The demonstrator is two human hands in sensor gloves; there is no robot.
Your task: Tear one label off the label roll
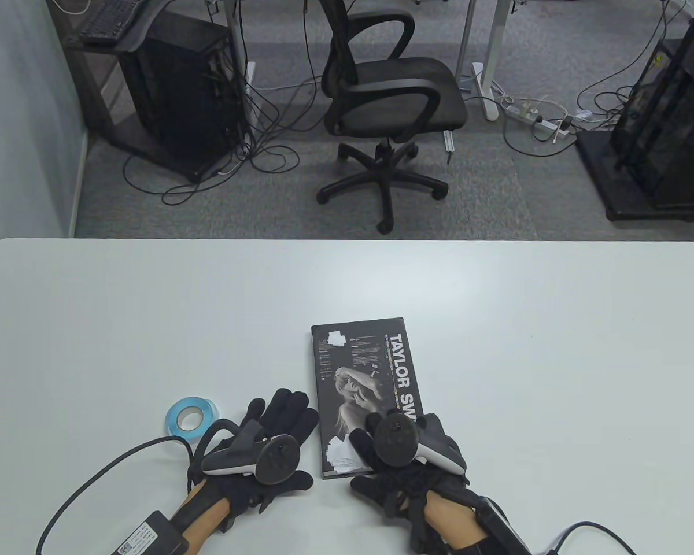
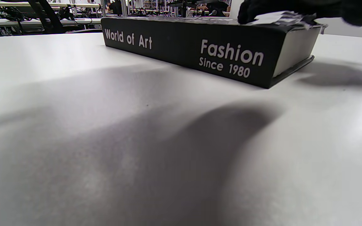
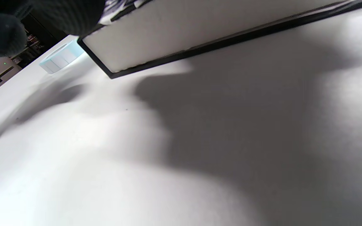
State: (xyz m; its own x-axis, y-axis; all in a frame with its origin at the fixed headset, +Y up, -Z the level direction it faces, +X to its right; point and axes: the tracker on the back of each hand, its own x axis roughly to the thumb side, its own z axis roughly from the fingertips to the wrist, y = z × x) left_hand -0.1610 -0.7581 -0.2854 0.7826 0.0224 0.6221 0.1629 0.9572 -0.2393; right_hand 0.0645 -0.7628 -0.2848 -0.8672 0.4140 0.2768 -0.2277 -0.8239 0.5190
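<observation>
Blue roll (image 1: 189, 415) lies flat on table (image 1: 497, 347), just left of L hand (image 1: 269, 445), not touched. L hand rests palm-down, fingers spread, holding nothing. R hand (image 1: 408, 462) on book (image 1: 361, 370) near corner; grip can't tell.
L wrist: book spine (image 2: 200, 53), R fingers (image 2: 256, 12) on white labels (image 2: 272, 18) atop cover.
R wrist: roll (image 3: 62, 58) beyond book corner (image 3: 112, 73).

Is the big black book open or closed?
Closed. The book lies flat on the table with its cover facing up, and the left wrist view shows its spine and page edges stacked together under the cover.
</observation>
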